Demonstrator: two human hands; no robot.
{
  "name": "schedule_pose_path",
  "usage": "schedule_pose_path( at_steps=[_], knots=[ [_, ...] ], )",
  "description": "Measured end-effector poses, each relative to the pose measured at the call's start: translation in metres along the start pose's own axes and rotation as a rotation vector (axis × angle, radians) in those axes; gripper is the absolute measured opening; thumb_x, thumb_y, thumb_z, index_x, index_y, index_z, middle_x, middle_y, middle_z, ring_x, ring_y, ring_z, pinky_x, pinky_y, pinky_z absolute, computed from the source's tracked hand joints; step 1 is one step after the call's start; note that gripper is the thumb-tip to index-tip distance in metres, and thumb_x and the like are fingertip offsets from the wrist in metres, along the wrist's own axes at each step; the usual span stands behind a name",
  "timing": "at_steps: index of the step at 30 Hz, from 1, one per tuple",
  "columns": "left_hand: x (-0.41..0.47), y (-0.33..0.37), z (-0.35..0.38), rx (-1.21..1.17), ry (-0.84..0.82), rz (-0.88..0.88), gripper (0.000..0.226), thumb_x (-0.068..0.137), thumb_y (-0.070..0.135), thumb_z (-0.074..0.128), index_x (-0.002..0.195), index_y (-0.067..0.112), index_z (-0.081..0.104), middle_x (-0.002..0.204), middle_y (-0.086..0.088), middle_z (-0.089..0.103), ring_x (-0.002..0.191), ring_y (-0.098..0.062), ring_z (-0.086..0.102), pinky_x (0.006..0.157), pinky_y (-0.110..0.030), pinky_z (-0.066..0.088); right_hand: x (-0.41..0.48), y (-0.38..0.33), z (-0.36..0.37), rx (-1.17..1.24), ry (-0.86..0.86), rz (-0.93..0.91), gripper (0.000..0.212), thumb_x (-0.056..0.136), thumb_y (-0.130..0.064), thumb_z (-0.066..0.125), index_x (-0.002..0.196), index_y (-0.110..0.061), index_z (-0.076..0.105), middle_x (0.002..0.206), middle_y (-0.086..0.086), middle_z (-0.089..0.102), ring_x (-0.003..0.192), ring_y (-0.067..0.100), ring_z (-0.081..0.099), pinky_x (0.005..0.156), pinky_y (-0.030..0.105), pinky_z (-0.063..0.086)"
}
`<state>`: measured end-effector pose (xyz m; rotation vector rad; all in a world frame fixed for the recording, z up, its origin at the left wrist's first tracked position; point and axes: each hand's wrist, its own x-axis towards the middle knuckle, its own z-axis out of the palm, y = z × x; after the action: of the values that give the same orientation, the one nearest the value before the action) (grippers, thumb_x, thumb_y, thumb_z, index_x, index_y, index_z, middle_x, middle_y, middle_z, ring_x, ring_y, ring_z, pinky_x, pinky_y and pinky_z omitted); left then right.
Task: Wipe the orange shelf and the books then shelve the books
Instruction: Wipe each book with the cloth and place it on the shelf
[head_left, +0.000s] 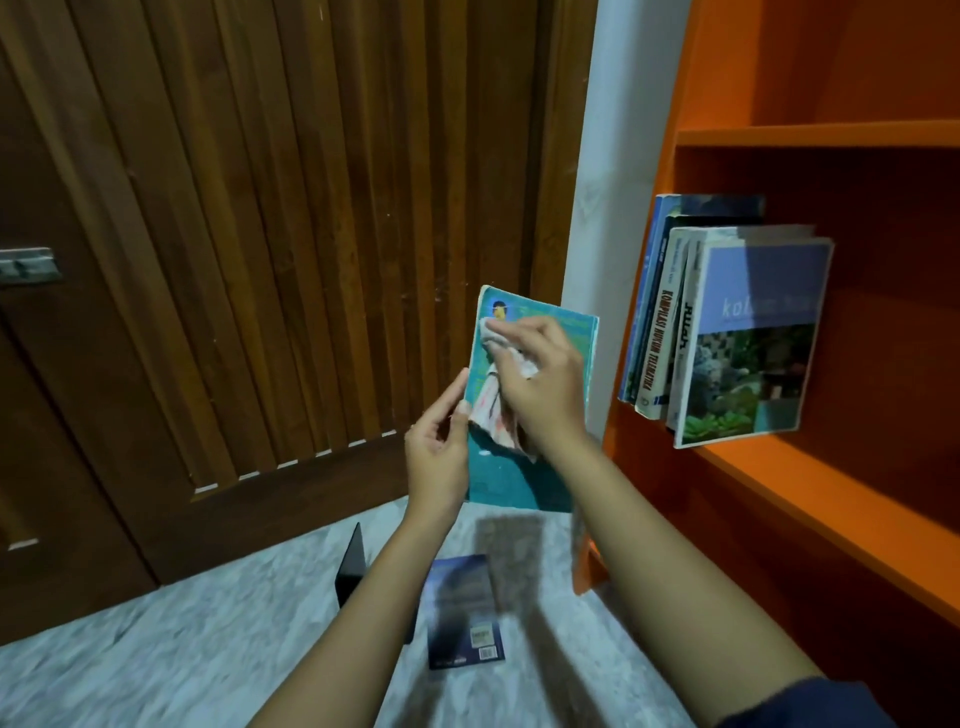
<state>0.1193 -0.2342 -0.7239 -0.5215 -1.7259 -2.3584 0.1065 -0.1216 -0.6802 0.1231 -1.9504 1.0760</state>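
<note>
From my seat I see the left hand (439, 441) pinching the left edge of the teal book (524, 486), thumb on the front cover, its other fingers hidden behind. The right hand (540, 384) is curled round a pale cloth (493, 415) and presses it to the cover; most of the cloth and much of the cover picture are covered by that hand. The book is held upright in the air, before the wooden door (260, 208) and just left of the orange shelf (779, 493). On the shelf a row of books (748, 338) leans left; the front title is too blurred to read. Below, on the floor (208, 623), a blue book (465, 613) lies flat, and a black bookend (353, 566) is partly hidden by the left forearm.
</note>
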Motion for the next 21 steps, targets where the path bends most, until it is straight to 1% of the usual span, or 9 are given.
schedule_pose_path(
  at_steps=[4,6,8,10,11,14,16,18,21],
  knots=[
    [0.0,-0.001,-0.003,0.018,0.055,0.065,0.034,0.095,0.01,0.051,0.123,0.027,0.051,0.123,0.009,0.059,0.107,0.003,0.06,0.081,-0.019,0.054,0.005,0.034,-0.035,-0.036,0.272,0.291,0.019,0.085,-0.016,0.066,0.102,-0.023,0.071,0.105,0.002,0.065,0.09,0.01,0.058,0.072,0.005,0.04],
    [0.001,-0.004,0.0,0.028,0.055,0.053,0.034,0.094,0.01,0.051,0.122,0.029,0.052,0.124,0.008,0.059,0.108,0.001,0.06,0.085,-0.024,0.055,0.001,0.037,-0.033,-0.011,0.288,0.372,0.019,0.086,-0.015,0.065,0.104,-0.019,0.071,0.107,0.002,0.065,0.087,0.005,0.057,0.072,0.006,0.043],
    [0.002,-0.007,0.006,0.019,0.052,0.031,0.034,0.094,0.009,0.051,0.119,0.032,0.053,0.124,0.003,0.06,0.109,-0.006,0.061,0.086,-0.027,0.055,-0.008,0.021,-0.018,0.042,0.125,0.242,0.02,0.086,-0.014,0.065,0.105,-0.018,0.07,0.106,-0.001,0.065,0.089,0.0,0.057,0.073,0.002,0.043],
    [0.002,-0.008,0.008,-0.01,0.06,0.018,0.034,0.094,0.008,0.051,0.119,0.031,0.054,0.123,0.002,0.061,0.109,-0.01,0.062,0.087,-0.029,0.055,-0.02,0.013,-0.006,-0.024,-0.042,0.019,0.021,0.084,-0.013,0.067,0.104,-0.018,0.071,0.101,-0.003,0.066,0.091,0.004,0.058,0.078,0.005,0.043],
    [0.003,-0.008,0.007,-0.017,0.074,0.024,0.034,0.094,0.008,0.051,0.121,0.028,0.053,0.123,0.002,0.061,0.109,-0.01,0.062,0.088,-0.03,0.055,-0.023,0.016,-0.007,-0.049,-0.055,-0.036,0.021,0.084,-0.012,0.068,0.104,-0.018,0.071,0.099,-0.002,0.066,0.09,0.005,0.058,0.079,0.006,0.043],
    [0.003,-0.006,0.001,-0.026,0.11,0.039,0.036,0.094,0.01,0.051,0.128,0.02,0.05,0.122,0.008,0.059,0.105,0.003,0.061,0.083,-0.022,0.055,-0.022,0.039,-0.031,-0.025,0.126,0.151,0.019,0.084,-0.012,0.067,0.101,-0.019,0.072,0.098,0.003,0.068,0.085,0.003,0.058,0.08,0.006,0.043],
    [0.005,-0.007,0.0,-0.029,0.128,0.027,0.035,0.093,0.012,0.052,0.128,0.02,0.052,0.123,0.009,0.059,0.11,0.0,0.059,0.088,-0.03,0.055,-0.028,0.051,-0.04,-0.021,0.215,0.275,0.017,0.084,-0.014,0.066,0.1,-0.016,0.073,0.098,0.002,0.068,0.087,0.006,0.061,0.082,0.01,0.045],
    [0.006,-0.008,0.003,-0.049,0.141,0.007,0.035,0.093,0.012,0.053,0.127,0.021,0.052,0.125,0.006,0.059,0.115,-0.007,0.058,0.094,-0.038,0.052,-0.042,0.045,-0.029,-0.014,0.169,0.24,0.017,0.086,-0.015,0.066,0.101,-0.014,0.073,0.099,0.001,0.067,0.093,0.011,0.062,0.081,0.005,0.041],
    [0.007,-0.008,0.007,-0.096,0.141,-0.017,0.034,0.094,0.008,0.051,0.125,0.021,0.053,0.126,0.0,0.06,0.114,-0.013,0.06,0.096,-0.042,0.05,-0.069,0.027,-0.007,-0.012,-0.083,-0.002,0.019,0.087,-0.013,0.064,0.104,-0.013,0.071,0.096,0.002,0.063,0.09,0.008,0.058,0.079,0.005,0.041]
  ],
)
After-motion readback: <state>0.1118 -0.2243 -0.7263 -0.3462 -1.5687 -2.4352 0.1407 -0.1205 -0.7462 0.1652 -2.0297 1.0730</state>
